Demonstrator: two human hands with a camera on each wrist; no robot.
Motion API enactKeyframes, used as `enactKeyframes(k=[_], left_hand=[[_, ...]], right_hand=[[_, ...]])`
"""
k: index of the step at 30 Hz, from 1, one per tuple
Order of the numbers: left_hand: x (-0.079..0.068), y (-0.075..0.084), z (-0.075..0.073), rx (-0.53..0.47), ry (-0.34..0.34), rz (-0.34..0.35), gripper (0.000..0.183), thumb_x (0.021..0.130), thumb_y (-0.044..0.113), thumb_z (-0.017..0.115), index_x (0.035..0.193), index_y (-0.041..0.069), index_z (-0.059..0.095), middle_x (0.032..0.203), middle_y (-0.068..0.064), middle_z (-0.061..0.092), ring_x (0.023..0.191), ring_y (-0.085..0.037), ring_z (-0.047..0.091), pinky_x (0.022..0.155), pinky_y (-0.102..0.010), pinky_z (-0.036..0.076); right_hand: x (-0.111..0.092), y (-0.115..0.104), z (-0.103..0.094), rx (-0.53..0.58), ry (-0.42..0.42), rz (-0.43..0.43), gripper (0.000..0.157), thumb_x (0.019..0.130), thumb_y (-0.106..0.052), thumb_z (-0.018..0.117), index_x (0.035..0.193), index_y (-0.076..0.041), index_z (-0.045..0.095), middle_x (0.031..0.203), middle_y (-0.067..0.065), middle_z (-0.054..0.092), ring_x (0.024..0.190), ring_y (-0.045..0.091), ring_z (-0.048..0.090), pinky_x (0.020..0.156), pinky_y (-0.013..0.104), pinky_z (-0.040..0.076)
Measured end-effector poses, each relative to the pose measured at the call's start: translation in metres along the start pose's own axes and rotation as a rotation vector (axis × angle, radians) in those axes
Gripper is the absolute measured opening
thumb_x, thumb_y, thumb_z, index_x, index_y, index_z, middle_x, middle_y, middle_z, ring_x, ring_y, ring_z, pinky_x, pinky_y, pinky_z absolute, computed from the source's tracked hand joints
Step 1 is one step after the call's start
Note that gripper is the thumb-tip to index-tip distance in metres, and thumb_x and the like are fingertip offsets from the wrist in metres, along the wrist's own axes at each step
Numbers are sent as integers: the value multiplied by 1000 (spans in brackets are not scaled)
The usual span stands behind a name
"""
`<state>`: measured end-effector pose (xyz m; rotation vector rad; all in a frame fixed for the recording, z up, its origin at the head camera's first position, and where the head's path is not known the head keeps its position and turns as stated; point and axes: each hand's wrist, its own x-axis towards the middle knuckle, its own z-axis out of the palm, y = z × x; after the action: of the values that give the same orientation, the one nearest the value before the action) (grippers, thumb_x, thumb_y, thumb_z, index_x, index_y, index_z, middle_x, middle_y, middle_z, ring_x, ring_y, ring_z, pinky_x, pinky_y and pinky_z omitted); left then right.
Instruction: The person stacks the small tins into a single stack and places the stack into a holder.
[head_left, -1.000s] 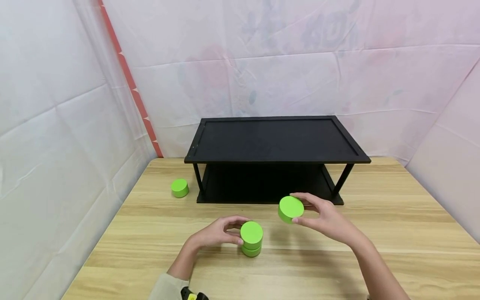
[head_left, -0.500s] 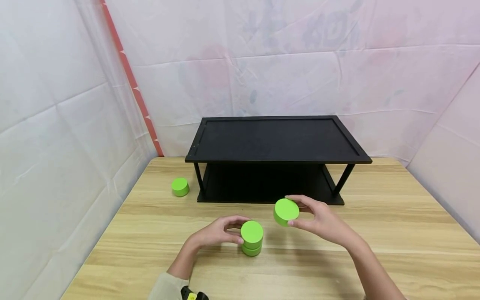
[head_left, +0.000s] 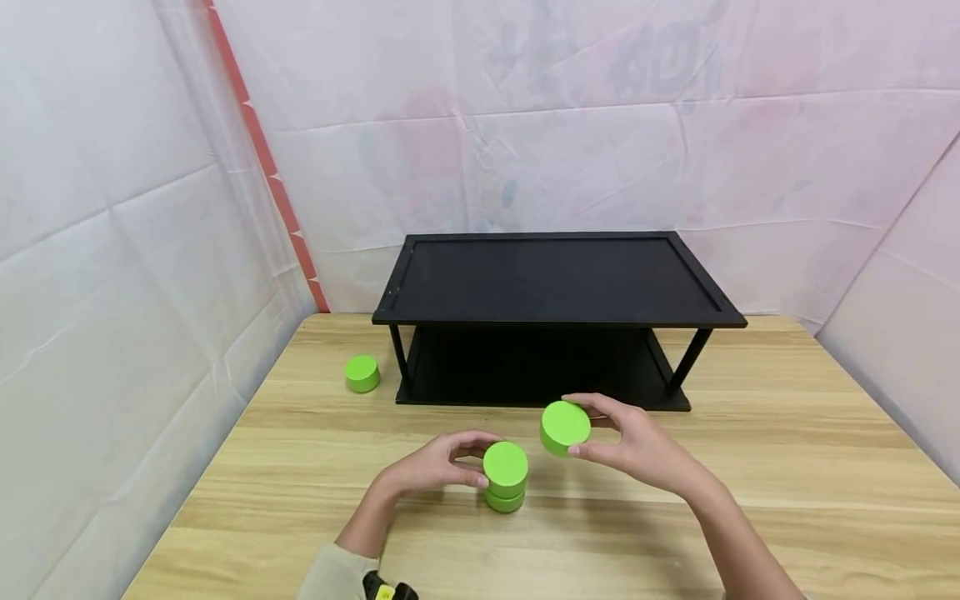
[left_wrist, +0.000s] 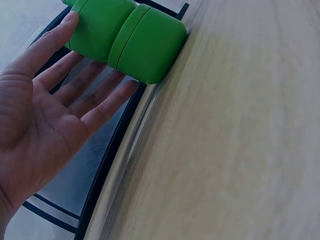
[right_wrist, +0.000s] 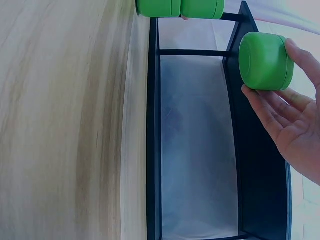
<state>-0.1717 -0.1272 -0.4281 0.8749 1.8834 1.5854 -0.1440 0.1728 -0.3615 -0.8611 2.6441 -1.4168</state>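
Two round green lidded tins stand one on the other at the front middle of the table. My left hand holds the upper tin from its left side, thumb in front and fingers behind. The lower tin rests on the wood, close under the left fingertips. To the right, my right hand grips a third green tin between thumb and fingers. That tin is off the table, slightly tilted, and apart from the stack. In the right wrist view, the held tin shows its base and lid seam.
Another green tin sits at the left, beside a black two-tier rack at the back of the table. White sheeting hangs behind and along both sides. The wooden table extends right of the rack.
My right hand has brought its tin left and slightly nearer, towards the stack. The left hand and the two stacked tins stay where they were.
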Motion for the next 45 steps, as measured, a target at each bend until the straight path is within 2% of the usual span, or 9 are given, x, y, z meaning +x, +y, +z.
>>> enactKeyframes(k=[9,25,34,41,45], left_hand=[[1,1,-1,19,1,-4,53,83,6,68,131,3,46,128,-6,50,115,-16,48,93,-32,42],[0,1,-1,13,1,-8,53,84,7,68,132,3,46,129,-6,49,116,-16,48,94,-31,42],[0,-3,-2,11,-7,18,53,84,7,68,132,2,45,130,-8,48,117,-19,47,94,-32,41],[0,-4,-2,27,-6,8,54,84,9,68,132,3,45,130,-6,48,117,-17,46,97,-37,38],[0,-3,-3,39,-3,-2,54,84,10,68,132,4,45,130,-6,48,118,-16,46,98,-38,38]], right_hand=[[2,-2,3,-12,-6,-26,56,77,-34,74,125,-17,52,114,-11,57,100,13,57,88,36,46],[6,-8,12,-10,-48,3,57,77,-39,73,127,-18,52,117,-11,55,102,11,55,91,36,44],[10,-7,18,-3,-71,-39,55,79,-37,71,126,-16,52,117,-7,57,101,16,55,89,45,43],[12,-10,25,15,-88,-45,53,78,-34,73,125,-18,53,115,-10,57,100,15,56,89,40,44],[14,-9,27,22,-99,-62,53,79,-34,73,126,-16,53,116,-8,57,100,17,56,89,41,44]])
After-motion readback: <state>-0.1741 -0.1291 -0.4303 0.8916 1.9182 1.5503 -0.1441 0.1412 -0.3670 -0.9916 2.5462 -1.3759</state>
